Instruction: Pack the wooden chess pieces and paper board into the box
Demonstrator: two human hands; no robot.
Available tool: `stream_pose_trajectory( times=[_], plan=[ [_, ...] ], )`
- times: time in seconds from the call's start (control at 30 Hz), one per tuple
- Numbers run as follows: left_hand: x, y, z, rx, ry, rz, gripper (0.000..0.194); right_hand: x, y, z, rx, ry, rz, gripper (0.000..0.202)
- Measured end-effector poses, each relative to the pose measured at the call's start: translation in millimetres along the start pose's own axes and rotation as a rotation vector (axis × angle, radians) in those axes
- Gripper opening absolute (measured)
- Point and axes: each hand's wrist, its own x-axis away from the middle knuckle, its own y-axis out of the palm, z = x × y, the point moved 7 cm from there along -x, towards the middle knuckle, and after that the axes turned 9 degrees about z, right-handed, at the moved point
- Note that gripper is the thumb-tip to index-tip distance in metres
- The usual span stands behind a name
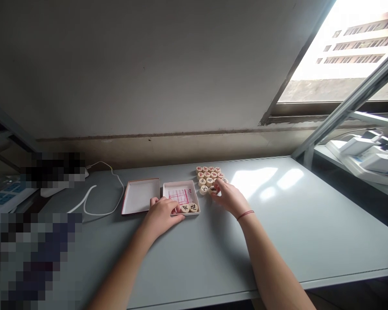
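Note:
My left hand (162, 212) is at the near left corner of an open white box (165, 192). Its thumb lies along the outside of the front wall and its fingers curl over the rim. Beside these fingertips, two Chinese chess pieces (193, 208) with black characters lie inside; anything under the hand is hidden. To the right of the box stands a block of round wooden Chinese chess pieces (207, 174) in rows, some marked red and some black. At its near right corner, my right hand (230, 198) pinches a black-marked chess piece (212, 190).
The box's shallow lid (142, 193) lies inside up to the left of the box. A white cable (98, 214) loops across the grey desk (194, 262) further left. A wall closes off the back, and a shelf with white devices (371, 150) stands at right.

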Motion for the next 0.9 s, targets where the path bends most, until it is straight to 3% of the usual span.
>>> stream_pose_trajectory(
  times=[0.6, 0.77, 0.9],
  plan=[
    [1, -1.4, -2, -0.018, 0.000, 0.003, 0.019, 2, -7, -3, -0.003, 0.035, 0.023, 0.016],
    [0, -2.9, 2, -0.066, 0.025, 0.088, 0.032, 8, -11, -30, -0.300, -0.062, -0.012, 0.020],
    [1, 2.2, 7, -0.119, 0.036, 0.094, 0.023, 17, 6, -58, -0.354, -0.196, -0.148, 0.034]
  ],
)
